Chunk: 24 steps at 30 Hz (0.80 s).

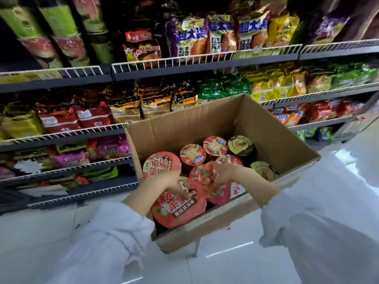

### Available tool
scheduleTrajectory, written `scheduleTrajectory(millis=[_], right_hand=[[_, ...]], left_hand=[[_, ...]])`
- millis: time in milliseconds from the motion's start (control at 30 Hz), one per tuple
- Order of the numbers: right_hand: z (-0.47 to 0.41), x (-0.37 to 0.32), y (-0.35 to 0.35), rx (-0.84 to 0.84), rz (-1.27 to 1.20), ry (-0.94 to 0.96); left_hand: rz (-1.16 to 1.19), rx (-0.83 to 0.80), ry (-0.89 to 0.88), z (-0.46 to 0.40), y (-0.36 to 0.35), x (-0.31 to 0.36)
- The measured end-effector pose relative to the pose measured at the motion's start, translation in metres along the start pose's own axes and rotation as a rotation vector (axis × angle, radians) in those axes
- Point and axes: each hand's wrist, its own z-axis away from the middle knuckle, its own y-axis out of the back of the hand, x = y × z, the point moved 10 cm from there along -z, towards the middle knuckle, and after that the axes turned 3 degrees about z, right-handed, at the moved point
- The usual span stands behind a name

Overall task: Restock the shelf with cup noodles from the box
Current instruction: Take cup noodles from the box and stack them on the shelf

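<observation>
Far left: shelves [67, 133] w/ wire rails, stacked w/ noodle packets [93, 116], red, yellow, pink; no cup-sized gap visible from here. Center: open cardboard box [272, 140] on white floor [34, 228], just in front of shelves, about a dozen cup noodles inside, lids up. Left hand [164, 182] reaching into box, fingers curled down onto lid of big red bowl [178, 206] at near-left corner, fingertips touching lid; firm grip or just contact, cannot tell, blurred. Another red bowl [162, 163] right behind it. Right hand [224, 173] also in box, fingers bent around a red-and-pink cup [220, 190] near middle; looks like holding it by top rim, though blur hides exact finger placement. Further right: smaller red cups [215, 146], then green-lidded cups [241, 144] at far-right side, untouched. Handling, judged: light, mostly air + dry noodles, thin walls that dent if squeezed, foil lids easy to puncture, shrink-wrap probably slick. Best hold prob. around stiff rim or w/ palm spanning lid, fingers down sides, not pressing lid center. Big bowls likely one per hand.
</observation>
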Motion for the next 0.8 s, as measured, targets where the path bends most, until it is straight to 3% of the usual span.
scheduleTrajectory(millis=[233, 400, 467, 600, 633, 733, 800], right_hand=[[-0.025, 0.007, 0.0, 0.058, 0.059, -0.029], [-0.011, -0.004, 0.015, 0.193, 0.023, -0.041], [0.001, -0.015, 0.025, 0.234, -0.179, 0.074], [0.019, -0.03, 0.017, -0.053, -0.992, 0.114], [0.024, -0.032, 0.023, -0.059, -1.126, 0.122], [0.033, -0.013, 0.065, 0.228, -1.163, 0.152], [0.044, 0.011, 0.09, 0.441, -1.169, 0.157]], left_hand=[[0.37, 0.336, 0.018, 0.01, 0.031, -0.037], [0.376, 0.496, -0.025, 0.033, 0.066, -0.031], [0.351, 0.638, 0.002, 0.053, 0.088, -0.033], [0.486, 0.903, -0.018, 0.099, 0.135, -0.041], [0.534, 0.951, -0.035, 0.107, 0.143, -0.041], [0.74, 1.023, -0.072, 0.114, 0.155, -0.037], [0.976, 0.971, -0.077, 0.103, 0.148, -0.031]])
